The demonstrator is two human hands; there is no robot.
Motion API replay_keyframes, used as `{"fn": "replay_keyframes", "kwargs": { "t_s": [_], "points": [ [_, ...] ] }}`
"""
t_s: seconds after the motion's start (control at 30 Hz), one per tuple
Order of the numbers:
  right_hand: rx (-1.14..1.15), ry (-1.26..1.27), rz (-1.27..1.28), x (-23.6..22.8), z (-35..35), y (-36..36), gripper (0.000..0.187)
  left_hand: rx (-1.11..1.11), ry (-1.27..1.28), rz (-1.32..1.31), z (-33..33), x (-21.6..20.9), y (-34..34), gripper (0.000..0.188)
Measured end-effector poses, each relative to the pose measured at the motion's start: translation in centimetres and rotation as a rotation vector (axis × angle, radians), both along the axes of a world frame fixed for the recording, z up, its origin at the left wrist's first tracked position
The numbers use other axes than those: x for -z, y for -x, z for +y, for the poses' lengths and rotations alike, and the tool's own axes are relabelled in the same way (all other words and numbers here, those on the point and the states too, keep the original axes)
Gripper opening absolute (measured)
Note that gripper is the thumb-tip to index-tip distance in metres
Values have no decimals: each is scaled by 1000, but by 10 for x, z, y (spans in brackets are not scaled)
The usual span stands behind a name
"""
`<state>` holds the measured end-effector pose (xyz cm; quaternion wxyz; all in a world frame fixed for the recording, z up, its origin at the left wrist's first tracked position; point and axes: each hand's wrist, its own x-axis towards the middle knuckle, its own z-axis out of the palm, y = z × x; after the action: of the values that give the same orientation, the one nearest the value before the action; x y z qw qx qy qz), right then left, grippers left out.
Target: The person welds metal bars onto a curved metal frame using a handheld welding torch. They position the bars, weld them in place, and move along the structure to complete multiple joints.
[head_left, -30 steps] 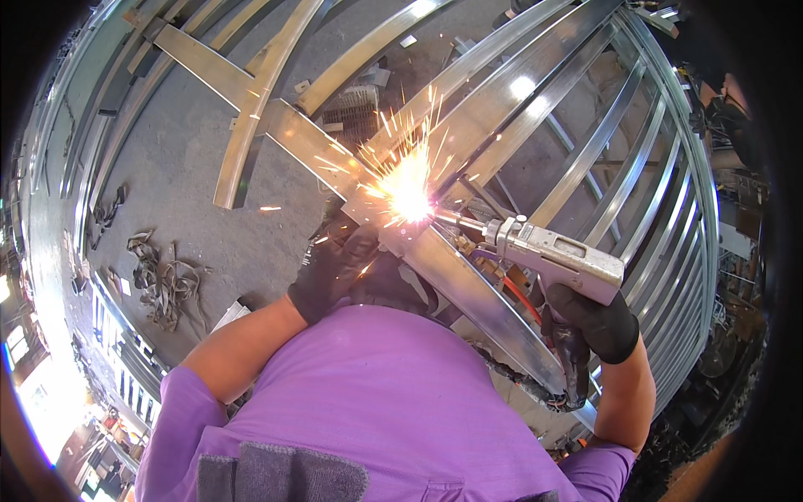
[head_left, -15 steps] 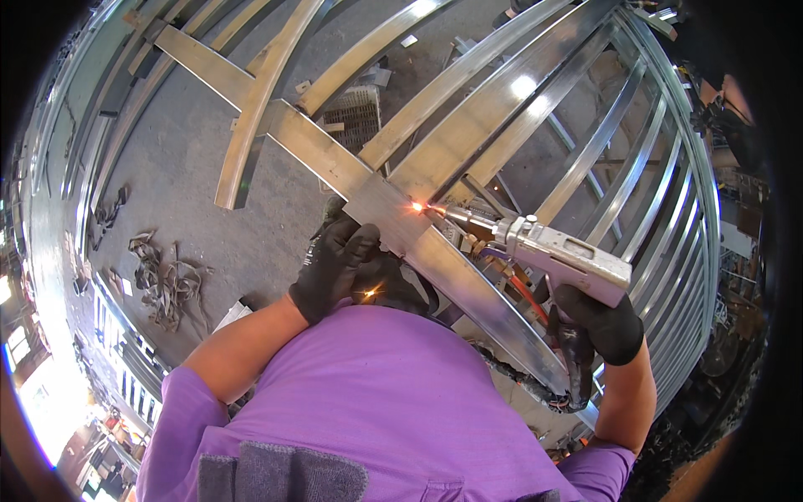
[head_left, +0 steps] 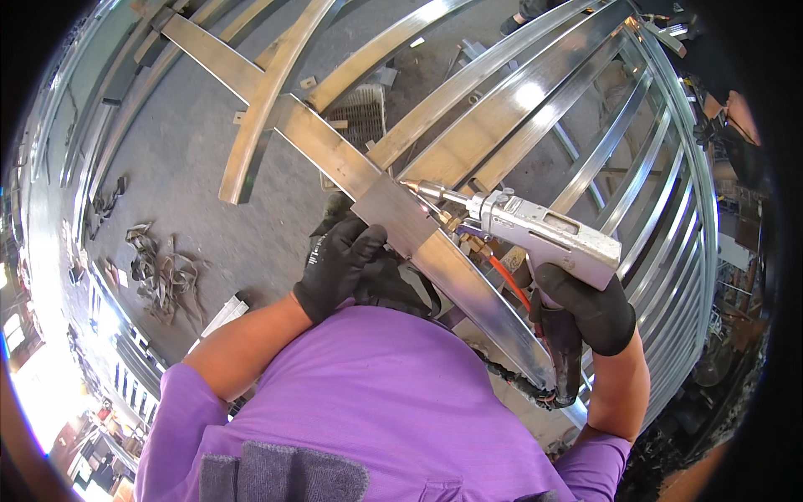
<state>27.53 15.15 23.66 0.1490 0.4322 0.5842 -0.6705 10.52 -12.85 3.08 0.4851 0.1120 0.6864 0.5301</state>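
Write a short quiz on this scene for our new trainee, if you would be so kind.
1. Multiple choice: what does the right grip hold?
(a) a hammer
(b) a torch-like metal tool
(c) a paint roller
2. True or false: the left grip is gloved.
3. Fill in the blank: the tangled strips lie on the floor toward the picture's ____ side.

Key: 1. b; 2. true; 3. left.
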Motion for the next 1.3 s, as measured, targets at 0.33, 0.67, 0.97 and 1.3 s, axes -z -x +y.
{"fn": "replay_keyframes", "kwargs": {
  "t_s": [0.33, 0.67, 0.97, 1.3],
  "points": [
    [-29, 6, -24, 6, 4, 0, 41, 52, -29, 228, -2, 17, -9, 47],
    [-65, -26, 13, 15, 6, -8, 39, 70, 38, 254, 0, 9, -6, 46],
    [-59, -9, 2, 12, 4, -7, 38, 138, -128, 254, -9, 14, -10, 30],
    [-81, -24, 25, 13, 3, -10, 38, 91, -125, 118, -18, 50, -14, 23]
  ]
}}
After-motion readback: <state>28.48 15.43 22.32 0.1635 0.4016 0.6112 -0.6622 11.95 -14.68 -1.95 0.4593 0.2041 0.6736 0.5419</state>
